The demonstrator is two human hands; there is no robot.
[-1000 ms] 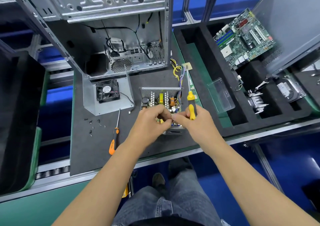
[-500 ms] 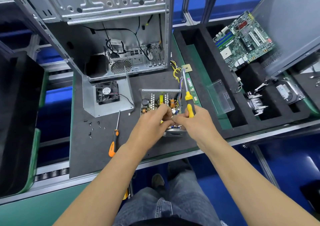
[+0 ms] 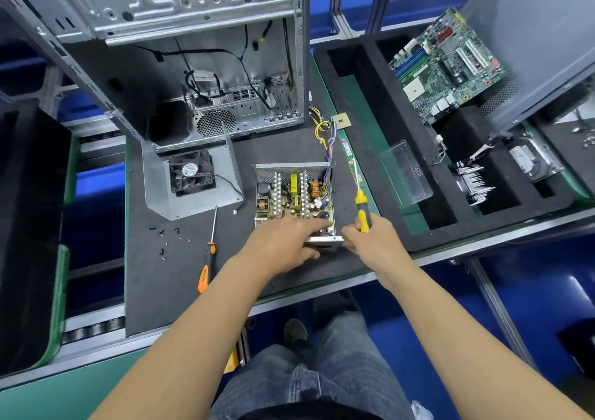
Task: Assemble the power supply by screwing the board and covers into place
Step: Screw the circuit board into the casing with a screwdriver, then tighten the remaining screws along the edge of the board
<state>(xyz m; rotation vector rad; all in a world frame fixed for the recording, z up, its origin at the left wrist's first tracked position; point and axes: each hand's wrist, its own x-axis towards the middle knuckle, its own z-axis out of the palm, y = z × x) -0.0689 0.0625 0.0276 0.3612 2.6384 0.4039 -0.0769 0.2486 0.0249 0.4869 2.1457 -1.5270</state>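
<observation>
Right now your left hand (image 3: pixel 286 242) lies over the near end of the open power supply (image 3: pixel 294 200), fingers spread flat and reaching toward its near-right corner, so the near part of the board (image 3: pixel 293 194) is hidden; it grips nothing that shows. Your right hand (image 3: pixel 373 236) is closed round the yellow screwdriver (image 3: pixel 361 200), shaft pointing away from you, tip hard to make out against the green strip beyond. Whether its fingertips touch the PSU's near rim can't be told.

The PSU sits on the dark mat (image 3: pixel 167 290), near the mat's right edge, lid off, wire bundle (image 3: pixel 326 139) running out toward the far side. The fan cover (image 3: pixel 190 181) stands open on the mat, left of the PSU, just in front of the PC case (image 3: pixel 206 65), whose top is cut off by the frame. Loose screws (image 3: pixel 165 239) lie scattered toward the mat's left side, too small to count. An orange screwdriver (image 3: pixel 207 258) rests between them and your left arm.

On the right, a foam tray (image 3: pixel 360 97) holds a motherboard (image 3: pixel 447 65), a clear plastic cover (image 3: pixel 407 171), a heatsink (image 3: pixel 473 184) and a drive (image 3: pixel 531 158), partly under a grey panel (image 3: pixel 541 39).
</observation>
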